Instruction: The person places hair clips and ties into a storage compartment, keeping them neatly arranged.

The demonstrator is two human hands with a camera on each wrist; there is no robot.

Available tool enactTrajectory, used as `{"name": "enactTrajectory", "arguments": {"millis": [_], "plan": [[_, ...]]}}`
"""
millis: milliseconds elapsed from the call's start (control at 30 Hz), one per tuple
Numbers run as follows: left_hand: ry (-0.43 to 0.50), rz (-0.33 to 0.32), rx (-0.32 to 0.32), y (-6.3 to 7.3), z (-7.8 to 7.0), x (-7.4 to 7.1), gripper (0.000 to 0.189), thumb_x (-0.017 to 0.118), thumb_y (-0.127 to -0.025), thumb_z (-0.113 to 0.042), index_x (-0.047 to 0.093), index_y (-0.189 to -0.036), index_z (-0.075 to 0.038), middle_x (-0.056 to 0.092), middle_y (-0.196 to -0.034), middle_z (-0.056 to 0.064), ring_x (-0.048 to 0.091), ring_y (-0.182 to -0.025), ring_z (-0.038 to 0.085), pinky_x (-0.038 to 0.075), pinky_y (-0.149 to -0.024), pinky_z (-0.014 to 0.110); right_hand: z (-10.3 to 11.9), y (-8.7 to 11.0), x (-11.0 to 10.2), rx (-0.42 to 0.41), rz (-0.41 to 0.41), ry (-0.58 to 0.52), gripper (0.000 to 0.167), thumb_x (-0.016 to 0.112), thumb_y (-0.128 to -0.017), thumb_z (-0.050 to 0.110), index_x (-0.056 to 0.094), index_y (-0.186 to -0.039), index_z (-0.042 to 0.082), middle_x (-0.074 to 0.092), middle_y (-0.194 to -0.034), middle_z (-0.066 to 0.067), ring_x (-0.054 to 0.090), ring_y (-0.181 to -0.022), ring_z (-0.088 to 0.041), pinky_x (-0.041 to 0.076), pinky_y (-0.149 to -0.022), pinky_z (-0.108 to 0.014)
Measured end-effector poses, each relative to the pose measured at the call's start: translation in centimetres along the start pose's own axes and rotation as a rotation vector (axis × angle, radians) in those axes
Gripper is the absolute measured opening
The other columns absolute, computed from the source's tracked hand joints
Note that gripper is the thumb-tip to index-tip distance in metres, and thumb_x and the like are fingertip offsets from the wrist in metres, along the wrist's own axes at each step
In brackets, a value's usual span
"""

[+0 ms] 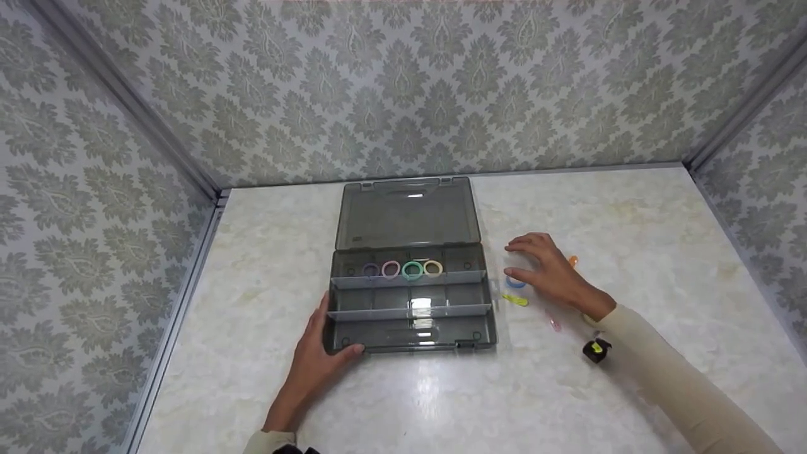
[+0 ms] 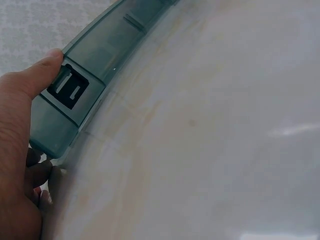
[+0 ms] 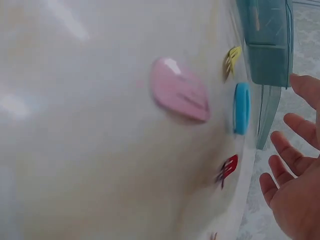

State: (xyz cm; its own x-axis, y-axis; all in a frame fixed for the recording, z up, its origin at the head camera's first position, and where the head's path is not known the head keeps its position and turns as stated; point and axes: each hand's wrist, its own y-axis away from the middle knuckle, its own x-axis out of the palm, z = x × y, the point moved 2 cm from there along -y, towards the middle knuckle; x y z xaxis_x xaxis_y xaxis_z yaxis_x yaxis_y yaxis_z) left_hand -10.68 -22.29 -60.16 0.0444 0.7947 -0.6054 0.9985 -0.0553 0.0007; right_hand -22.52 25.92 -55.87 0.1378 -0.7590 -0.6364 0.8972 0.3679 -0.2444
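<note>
A grey see-through organizer box (image 1: 410, 296) lies with its lid folded back. Purple, pink, green and yellow rings (image 1: 413, 271) stand in a row in its back compartment. My left hand (image 1: 317, 356) holds the box's front left corner, thumb on the front wall, fingers along the side. My right hand (image 1: 550, 272) hovers right of the box, thumb and fingers spread with nothing between them. Under it lies a blue ring (image 3: 241, 108). Around that are a yellow hair clip (image 1: 516, 300), a pink clip (image 3: 180, 90) and an orange-red clip (image 3: 230, 166).
The open lid (image 1: 410, 214) lies flat behind the box, towards the patterned wall (image 1: 435, 82). White dividers (image 1: 410, 311) split the box into long rows. A small black device (image 1: 596, 349) sits at the right wrist. The marbled table (image 1: 265, 271) extends on both sides.
</note>
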Motion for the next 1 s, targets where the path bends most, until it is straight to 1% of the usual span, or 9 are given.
{"name": "enactTrajectory", "arguments": {"millis": [133, 267, 400, 500, 600, 700, 900, 1000], "plan": [[0.004, -0.004, 0.019, -0.1, 0.0, 0.1, 0.12, 0.091, -0.09, -0.049, 0.016, -0.179, -0.021, 0.03, -0.178, 0.021, 0.03, -0.164, 0.045, 0.028, -0.128, 0.07, -0.7, 1.5, -0.5, 0.067, 0.015, -0.019, 0.044, 0.086, -0.098, 0.014, 0.073, -0.137, -0.001, 0.061, -0.146, -0.018, 0.042, -0.143, -0.038, 0.038, -0.115, -0.063], [0.008, -0.01, 0.037, -0.1, 0.1, 0.3, 0.119, 0.091, -0.09, -0.048, 0.016, -0.179, -0.021, 0.031, -0.178, 0.021, 0.031, -0.163, 0.045, 0.029, -0.127, 0.07, -1.4, 2.7, -0.9, 0.116, 0.016, -0.007, 0.043, 0.087, -0.098, 0.016, 0.074, -0.137, 0.002, 0.061, -0.147, -0.018, 0.041, -0.144, -0.038, 0.036, -0.118, -0.064], [0.014, -0.01, 0.027, -0.1, 0.0, 0.2, 0.12, 0.092, -0.09, -0.048, 0.016, -0.179, -0.021, 0.032, -0.177, 0.021, 0.031, -0.164, 0.044, 0.029, -0.128, 0.069, -1.8, 3.4, -1.2, 0.151, 0.005, -0.04, 0.042, 0.088, -0.098, 0.018, 0.075, -0.135, 0.002, 0.06, -0.148, -0.018, 0.039, -0.146, -0.039, 0.032, -0.12, -0.066], [0.027, -0.006, 0.005, -0.1, -0.1, 0.1, 0.121, 0.092, -0.089, -0.049, 0.016, -0.179, -0.021, 0.032, -0.177, 0.02, 0.03, -0.164, 0.043, 0.027, -0.13, 0.066, -2.0, 3.5, -1.3, 0.183, 0.001, -0.072, 0.042, 0.088, -0.097, 0.019, 0.076, -0.135, 0.003, 0.059, -0.149, -0.016, 0.036, -0.147, -0.037, 0.029, -0.121, -0.065], [0.031, -0.006, -0.003, -0.1, 0.0, 0.1, 0.121, 0.092, -0.089, -0.05, 0.016, -0.179, -0.021, 0.031, -0.178, 0.019, 0.029, -0.165, 0.042, 0.026, -0.13, 0.065, -2.1, 3.4, -1.1, 0.182, 0.003, -0.053, 0.042, 0.089, -0.097, 0.02, 0.077, -0.133, 0.004, 0.059, -0.149, -0.016, 0.036, -0.147, -0.037, 0.03, -0.12, -0.065], [0.032, -0.008, -0.006, -0.1, 0.0, 0.1, 0.122, 0.093, -0.088, -0.05, 0.017, -0.179, -0.022, 0.031, -0.178, 0.019, 0.029, -0.165, 0.041, 0.026, -0.131, 0.065, -2.3, 3.3, -1.0, 0.15, 0.01, -0.022, 0.041, 0.089, -0.096, 0.019, 0.077, -0.132, 0.005, 0.058, -0.148, -0.017, 0.035, -0.145, -0.039, 0.03, -0.117, -0.065], [0.017, -0.011, 0.0, -0.1, 0.0, 0.0, 0.121, 0.092, -0.089, -0.05, 0.017, -0.179, -0.019, 0.03, -0.178, 0.021, 0.03, -0.164, 0.043, 0.026, -0.13, 0.065, -2.6, 3.0, -0.6, 0.14, 0.037, -0.001, 0.042, 0.09, -0.095, 0.023, 0.078, -0.133, 0.007, 0.054, -0.15, -0.015, 0.032, -0.146, -0.036, 0.035, -0.116, -0.06], [0.012, -0.006, 0.003, -0.1, -0.1, -0.1, 0.12, 0.092, -0.09, -0.049, 0.017, -0.179, -0.018, 0.03, -0.178, 0.022, 0.029, -0.164, 0.044, 0.026, -0.13, 0.066, -2.6, 2.9, -0.5, 0.122, 0.038, 0.006, 0.039, 0.09, -0.095, 0.022, 0.079, -0.131, 0.009, 0.053, -0.151, -0.015, 0.032, -0.146, -0.036, 0.037, -0.115, -0.057]]}}
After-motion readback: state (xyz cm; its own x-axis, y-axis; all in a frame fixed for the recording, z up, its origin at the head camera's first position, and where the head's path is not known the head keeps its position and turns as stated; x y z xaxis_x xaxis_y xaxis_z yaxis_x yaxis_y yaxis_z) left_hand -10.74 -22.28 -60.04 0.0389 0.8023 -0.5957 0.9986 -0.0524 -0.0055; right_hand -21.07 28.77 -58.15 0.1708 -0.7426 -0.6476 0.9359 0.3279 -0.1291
